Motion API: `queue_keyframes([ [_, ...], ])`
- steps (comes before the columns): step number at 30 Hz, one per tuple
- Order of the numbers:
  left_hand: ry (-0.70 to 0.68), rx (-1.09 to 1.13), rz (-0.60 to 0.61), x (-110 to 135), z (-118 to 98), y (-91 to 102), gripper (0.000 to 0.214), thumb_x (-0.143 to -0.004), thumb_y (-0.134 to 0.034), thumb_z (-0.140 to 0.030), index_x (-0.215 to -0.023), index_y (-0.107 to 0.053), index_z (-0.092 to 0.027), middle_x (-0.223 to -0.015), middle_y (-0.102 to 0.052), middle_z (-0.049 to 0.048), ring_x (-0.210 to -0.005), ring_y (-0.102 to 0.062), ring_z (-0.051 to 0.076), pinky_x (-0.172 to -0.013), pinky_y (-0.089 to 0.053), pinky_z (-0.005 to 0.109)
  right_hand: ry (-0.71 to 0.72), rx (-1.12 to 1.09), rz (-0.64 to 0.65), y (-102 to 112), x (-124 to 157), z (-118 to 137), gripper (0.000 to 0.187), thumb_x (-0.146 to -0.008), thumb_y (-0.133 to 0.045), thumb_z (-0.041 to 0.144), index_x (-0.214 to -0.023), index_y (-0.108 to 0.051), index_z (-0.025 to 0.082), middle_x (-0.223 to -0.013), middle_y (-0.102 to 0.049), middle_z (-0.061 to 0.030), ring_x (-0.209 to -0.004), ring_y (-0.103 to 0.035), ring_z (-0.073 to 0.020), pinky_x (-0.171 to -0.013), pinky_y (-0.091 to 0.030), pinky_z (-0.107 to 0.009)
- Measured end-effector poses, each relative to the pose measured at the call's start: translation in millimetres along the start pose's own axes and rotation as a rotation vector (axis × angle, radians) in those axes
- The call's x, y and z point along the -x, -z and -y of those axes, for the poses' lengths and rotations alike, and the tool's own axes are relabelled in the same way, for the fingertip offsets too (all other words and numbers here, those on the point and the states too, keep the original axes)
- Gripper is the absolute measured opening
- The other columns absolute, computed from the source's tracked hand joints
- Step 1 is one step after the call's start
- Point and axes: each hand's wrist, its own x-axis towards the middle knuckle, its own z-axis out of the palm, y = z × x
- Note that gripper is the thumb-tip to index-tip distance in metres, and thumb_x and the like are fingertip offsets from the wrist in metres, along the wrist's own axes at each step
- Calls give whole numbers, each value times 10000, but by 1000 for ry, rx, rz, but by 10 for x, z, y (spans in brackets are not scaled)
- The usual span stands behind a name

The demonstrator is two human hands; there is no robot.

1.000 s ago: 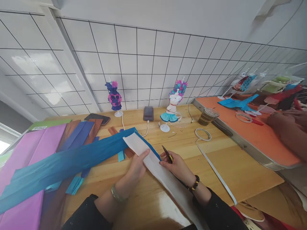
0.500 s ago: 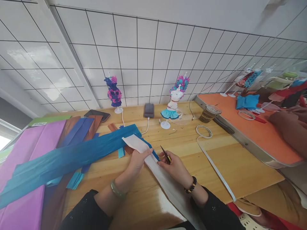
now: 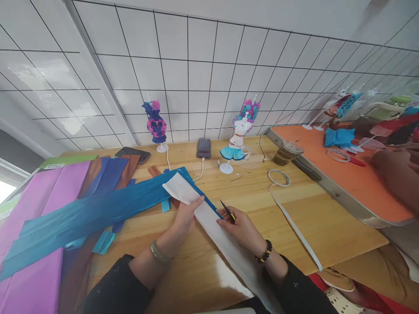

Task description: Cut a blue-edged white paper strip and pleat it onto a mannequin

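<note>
A long white paper strip [image 3: 186,190] runs slantwise across the wooden table toward me, with a narrow blue edge [image 3: 208,200] showing along its right side. My left hand [image 3: 187,216] grips the strip near its far end, thumb on top. Further down the right edge, my right hand [image 3: 240,226] pinches the strip between thumb and fingers. Tucked in that same hand are dark-bladed scissors [image 3: 228,211] with a bit of yellow, their tip pointing up and left. A wide blue crepe paper strip [image 3: 98,213] lies to the left, its end beside the white strip's far end.
Purple paper [image 3: 39,235] and brown and blue strips cover the left side. Small dressed mannequins [image 3: 233,152] stand by the wall near a power bank [image 3: 204,148]. A roll of white tape [image 3: 279,177] trails its tail rightward. Another person's arm [image 3: 397,174] is over the orange table [image 3: 369,183].
The white strip's far end has shifted slightly up and left. My right hand has moved slightly right along the edge, and more of the blue edge shows between the hands.
</note>
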Motion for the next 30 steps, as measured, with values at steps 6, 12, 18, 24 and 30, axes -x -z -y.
queue_keyframes([
  [6, -11, 6, 7, -42, -17, 44, 407, -524, -830, -237, -873, -635, -160, -762, -693, 21, -700, -636, 190, -710, -511, 332, 43, -4, -4, 27, 5, 0, 344, -787, -589, 442, -984, -615, 161, -857, -664, -56, -808, -600, -189, -730, -472, -296],
  [12, -31, 7, 54, -59, -9, 66, 502, -501, -834, -168, -963, -639, -162, -921, -712, 59, -839, -648, 222, -800, -505, 351, 143, 99, 113, 193, 31, 52, 410, -908, -376, 492, -868, -654, 193, -854, -679, -50, -815, -606, -210, -750, -448, -300],
  [18, -20, -4, 58, -64, 1, 76, 468, -501, -831, -162, -929, -642, -160, -885, -716, 57, -808, -652, 218, -798, -500, 360, 101, 126, 198, 254, 58, 72, 479, -927, -313, 499, -730, -634, 204, -730, -650, -18, -666, -562, -182, -634, -427, -283],
  [24, -17, -17, 75, -63, 10, 83, 435, -507, -835, -171, -897, -644, -161, -844, -712, 46, -780, -646, 206, -781, -498, 342, 137, 135, 175, 188, -9, 120, 421, -928, -335, 481, -847, -637, 199, -837, -668, -56, -785, -587, -202, -725, -434, -301],
  [30, -15, -27, 84, -73, 22, 99, 401, -497, -841, -178, -842, -640, -134, -782, -695, 42, -721, -624, 185, -721, -497, 322, 127, 157, 114, 83, -75, 127, 414, -938, -300, 489, -741, -517, 196, -748, -591, -38, -697, -527, -171, -626, -387, -271],
])
